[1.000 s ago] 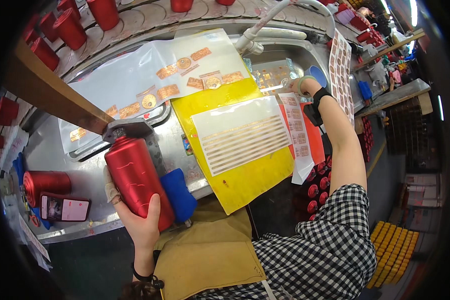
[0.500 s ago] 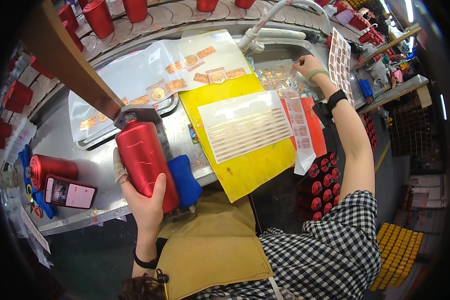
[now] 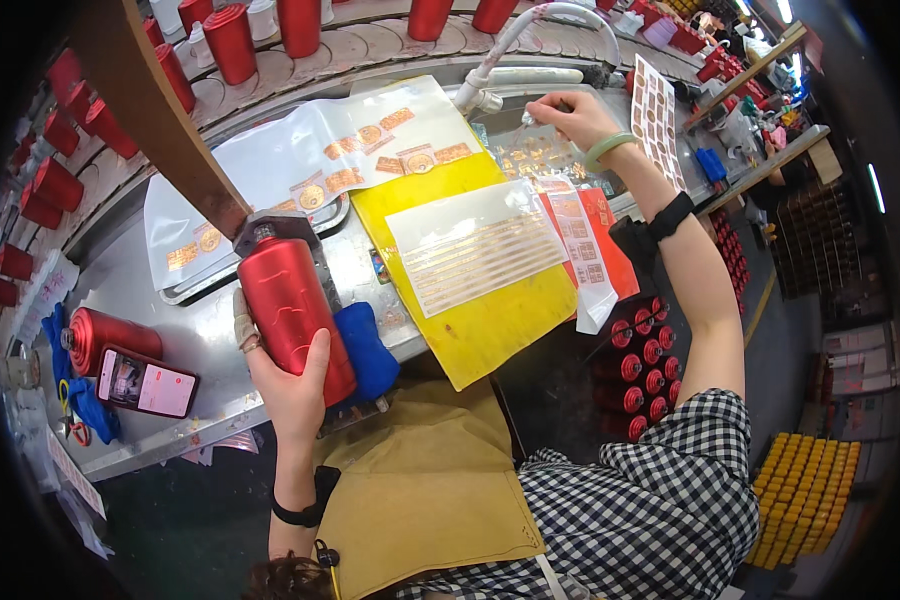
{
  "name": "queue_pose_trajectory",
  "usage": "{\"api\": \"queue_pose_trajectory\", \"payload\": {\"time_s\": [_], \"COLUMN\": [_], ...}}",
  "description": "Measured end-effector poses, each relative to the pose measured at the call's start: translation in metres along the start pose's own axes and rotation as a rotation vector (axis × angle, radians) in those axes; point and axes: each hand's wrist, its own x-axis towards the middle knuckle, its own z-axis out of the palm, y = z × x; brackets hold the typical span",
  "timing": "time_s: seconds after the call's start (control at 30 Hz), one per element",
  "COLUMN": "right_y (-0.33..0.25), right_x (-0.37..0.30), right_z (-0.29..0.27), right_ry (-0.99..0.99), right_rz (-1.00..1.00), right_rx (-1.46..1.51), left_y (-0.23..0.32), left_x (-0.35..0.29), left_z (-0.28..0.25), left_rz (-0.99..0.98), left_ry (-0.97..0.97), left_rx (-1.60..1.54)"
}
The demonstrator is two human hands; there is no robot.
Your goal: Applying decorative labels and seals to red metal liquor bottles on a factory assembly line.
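Observation:
My left hand (image 3: 292, 385) is wrapped round the lower part of a red metallic canister (image 3: 288, 300), which lies tilted with its far end against a dark bracket (image 3: 265, 228) on a wooden post. One finger of that hand has a pale covering. My right hand (image 3: 575, 120) is held over a shallow basin where small gold decals (image 3: 535, 160) lie in clear liquid or film. Its fingertips are pinched together on a tiny shiny bit that is too small to name. A blue cloth (image 3: 368, 350) bulges beside the canister.
A yellow sheet (image 3: 510, 335) carries a white sheet of gold stripes (image 3: 475, 250). Gold-printed decal sheets (image 3: 270, 140) lie behind it. A phone (image 3: 146, 382) leans by another red canister (image 3: 110, 338) at left. Red cups (image 3: 232, 45) stand on the conveyor; a white faucet pipe (image 3: 500, 60) arches over the basin.
My right hand has lifted from the decals and shifted left, fingers pinched. My left hand still grips the canister. The whole view has shifted slightly.

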Motion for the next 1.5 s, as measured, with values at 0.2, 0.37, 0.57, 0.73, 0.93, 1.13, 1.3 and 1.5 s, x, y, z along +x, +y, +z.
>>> {"api": "queue_pose_trajectory", "payload": {"time_s": [0.2, 0.37, 0.57, 0.73, 0.93, 1.13, 1.3, 1.5], "right_y": [-0.039, -0.076, -0.079, -0.126, -0.21, -0.248, -0.211, -0.204], "right_x": [-0.008, -0.02, -0.004, 0.032, 0.079, 0.113, 0.148, 0.145], "right_z": [0.027, 0.042, 0.064, 0.105, 0.175, 0.233, 0.296, 0.293], "right_ry": [-0.215, -0.381, -0.421, -0.376, -0.451, -0.772, -0.826, -0.637], "right_rz": [-0.225, -0.316, -0.242, -0.376, -0.562, -0.602, -0.559, -0.353], "right_rx": [0.109, 0.317, 0.176, 0.115, 0.137, 0.487, -0.011, -0.334], "left_y": [0.007, 0.006, 0.008, 0.013, 0.013, 0.015, 0.014, 0.015], "left_x": [0.001, 0.001, 0.004, 0.005, 0.006, 0.001, 0.003, 0.005], "left_z": [0.001, 0.001, 0.004, 0.001, 0.0, -0.002, -0.006, -0.004], "left_rz": [-0.004, 0.023, 0.011, 0.041, 0.019, -0.018, 0.02, 0.002], "left_ry": [-0.007, 0.001, 0.011, 0.007, 0.009, -0.004, -0.045, -0.008], "left_rx": [-0.002, 0.035, 0.016, 0.056, 0.01, 0.018, 0.089, 0.059]}}
